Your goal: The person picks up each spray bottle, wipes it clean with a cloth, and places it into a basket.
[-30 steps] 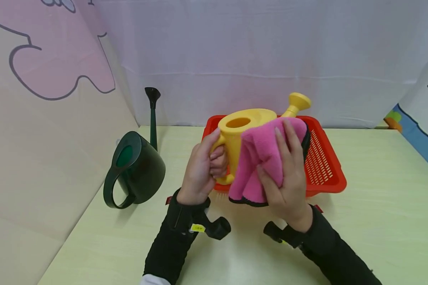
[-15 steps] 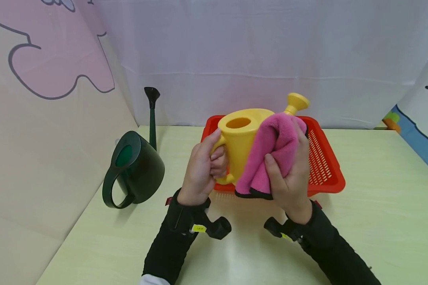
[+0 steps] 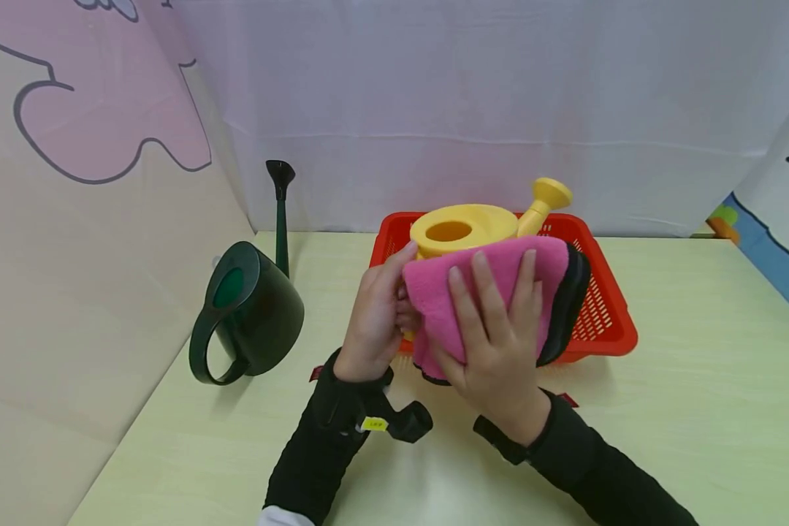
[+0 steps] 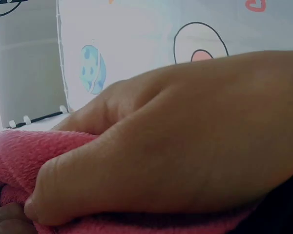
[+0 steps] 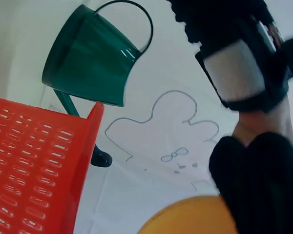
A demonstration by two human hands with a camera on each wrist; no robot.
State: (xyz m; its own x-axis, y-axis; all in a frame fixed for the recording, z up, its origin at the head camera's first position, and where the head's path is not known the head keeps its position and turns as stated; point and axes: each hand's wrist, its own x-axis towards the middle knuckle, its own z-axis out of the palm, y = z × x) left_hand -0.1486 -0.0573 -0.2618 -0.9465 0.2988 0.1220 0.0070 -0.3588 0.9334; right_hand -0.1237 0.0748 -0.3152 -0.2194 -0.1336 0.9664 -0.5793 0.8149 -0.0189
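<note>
A yellow watering can point(image 3: 483, 219) is held up over the red basket, its spout pointing to the back right. My left hand point(image 3: 376, 314) grips its handle, with the curled fingers partly behind a pink cloth. The black-edged cloth point(image 3: 430, 288) covers the can's near side and hides most of its body. My right hand point(image 3: 500, 351) lies flat on the cloth with fingers straight and spread, pressing it against the can. In the left wrist view the fluffy cloth point(image 4: 39, 151) bunches at a hand's thumb. Part of the yellow can's body point(image 5: 190, 219) shows in the right wrist view.
Behind and below the can stands a red perforated basket point(image 3: 608, 321). A dark green watering can point(image 3: 272, 314) stands on the table point(image 3: 171, 453) at the left, handle toward the near side and spout upright. Hanging printed curtains point(image 3: 394, 95) bound the table at the back.
My right hand has moved left, going from a grip on the bunched cloth to spread fingers on it. The cloth now lies wider across the can, which has shifted slightly right and down.
</note>
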